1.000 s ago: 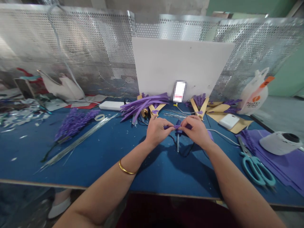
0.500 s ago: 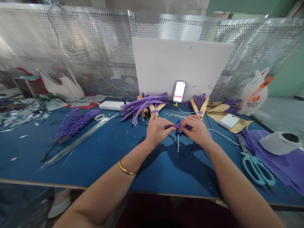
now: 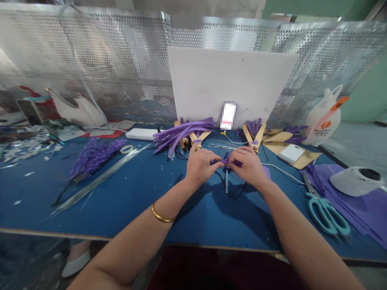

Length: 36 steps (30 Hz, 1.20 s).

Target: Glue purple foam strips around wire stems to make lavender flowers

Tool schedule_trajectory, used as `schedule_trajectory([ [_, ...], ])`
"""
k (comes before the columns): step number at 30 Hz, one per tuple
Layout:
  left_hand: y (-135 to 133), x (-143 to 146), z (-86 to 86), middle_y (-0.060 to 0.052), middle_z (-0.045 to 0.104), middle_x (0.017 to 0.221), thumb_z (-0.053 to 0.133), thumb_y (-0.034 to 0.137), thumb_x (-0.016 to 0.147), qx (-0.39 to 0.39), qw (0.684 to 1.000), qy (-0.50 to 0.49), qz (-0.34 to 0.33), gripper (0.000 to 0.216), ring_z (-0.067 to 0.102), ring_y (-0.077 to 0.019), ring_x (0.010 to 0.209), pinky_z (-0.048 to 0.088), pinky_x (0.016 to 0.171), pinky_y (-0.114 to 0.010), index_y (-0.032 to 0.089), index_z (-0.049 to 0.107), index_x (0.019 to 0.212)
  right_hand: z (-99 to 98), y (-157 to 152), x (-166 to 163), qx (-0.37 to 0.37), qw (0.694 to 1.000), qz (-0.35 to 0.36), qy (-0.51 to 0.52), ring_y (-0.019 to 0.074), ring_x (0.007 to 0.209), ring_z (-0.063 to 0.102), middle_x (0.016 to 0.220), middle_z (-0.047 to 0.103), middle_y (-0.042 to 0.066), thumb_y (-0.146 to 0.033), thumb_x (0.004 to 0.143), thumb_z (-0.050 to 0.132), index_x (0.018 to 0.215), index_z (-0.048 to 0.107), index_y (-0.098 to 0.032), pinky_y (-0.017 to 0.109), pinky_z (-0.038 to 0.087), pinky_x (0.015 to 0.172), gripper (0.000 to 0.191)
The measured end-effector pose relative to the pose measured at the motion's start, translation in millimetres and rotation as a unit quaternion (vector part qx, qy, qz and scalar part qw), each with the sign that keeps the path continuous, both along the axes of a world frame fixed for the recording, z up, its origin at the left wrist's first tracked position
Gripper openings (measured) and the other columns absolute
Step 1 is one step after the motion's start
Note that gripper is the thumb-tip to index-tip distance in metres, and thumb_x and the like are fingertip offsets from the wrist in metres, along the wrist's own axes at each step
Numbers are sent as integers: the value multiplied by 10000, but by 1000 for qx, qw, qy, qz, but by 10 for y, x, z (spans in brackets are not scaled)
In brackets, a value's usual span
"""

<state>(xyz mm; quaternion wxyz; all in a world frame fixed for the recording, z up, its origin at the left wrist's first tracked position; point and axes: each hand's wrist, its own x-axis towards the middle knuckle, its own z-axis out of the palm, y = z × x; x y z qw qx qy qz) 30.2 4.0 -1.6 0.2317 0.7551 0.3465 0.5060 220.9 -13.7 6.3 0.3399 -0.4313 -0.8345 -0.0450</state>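
A narrow purple strip [image 3: 224, 161] is stretched between my two hands above the middle of the table. My left hand [image 3: 202, 164] pinches one end between thumb and fingers. Close by on the other side, my right hand [image 3: 246, 164] pinches the strip too, and a bit of purple shows below its wrist. Just behind and under the fingers is a dark blue tool, mostly covered, that looks like a hot glue gun. From it a translucent glue stick [image 3: 226, 183] points toward me, with a black cord looping around it.
Purple strips [image 3: 184, 133] and small paper-wrapped lavender bouquets [image 3: 254, 135] lie at the back by a propped phone [image 3: 228, 116]. Lavender stems [image 3: 93, 159] and wires [image 3: 102, 177] are left. Scissors [image 3: 328, 215], purple sheets [image 3: 363, 213] and a white roll [image 3: 355, 181] are right.
My right hand has shifted very slightly, and a little more purple shows beside its wrist. Both hands keep their pinch on the strip.
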Motion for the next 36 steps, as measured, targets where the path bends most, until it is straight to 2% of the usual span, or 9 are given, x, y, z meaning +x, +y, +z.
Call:
schedule_trajectory([
  [6,20,2,-34,9,692,707,682,247,728,71,995,69,5,101,591,-203,754,76,1111,-446,307,725,658,6,-12,-17,-9,1000,2,-18,157,756,607,787,673,-11,-251,799,611,688,546,-232,381,356,935,130],
  [14,22,-7,-41,9,688,709,665,239,743,99,990,105,0,108,599,-201,753,90,1107,-466,307,727,686,9,-22,-27,-8,999,6,-35,149,747,604,777,670,-18,-233,800,607,688,539,-230,381,351,948,131],
  [20,24,-26,-16,12,697,698,689,265,738,106,990,86,22,84,610,-193,745,89,1117,-471,309,735,684,20,2,47,9,1000,-5,-4,148,756,608,767,670,-27,-221,796,615,687,555,-229,378,348,956,125],
  [26,21,-76,37,34,717,765,638,310,804,127,976,163,66,110,632,-163,801,116,1128,-478,280,723,741,73,17,141,29,999,-22,6,160,785,608,778,675,-27,-233,789,646,688,573,-226,378,366,932,125],
  [36,86,-140,64,40,719,784,606,314,833,166,964,172,117,154,635,-159,814,166,1112,-483,266,700,721,149,40,272,53,997,-50,37,172,768,614,763,681,-25,-262,771,674,679,594,-230,377,396,875,126],
])
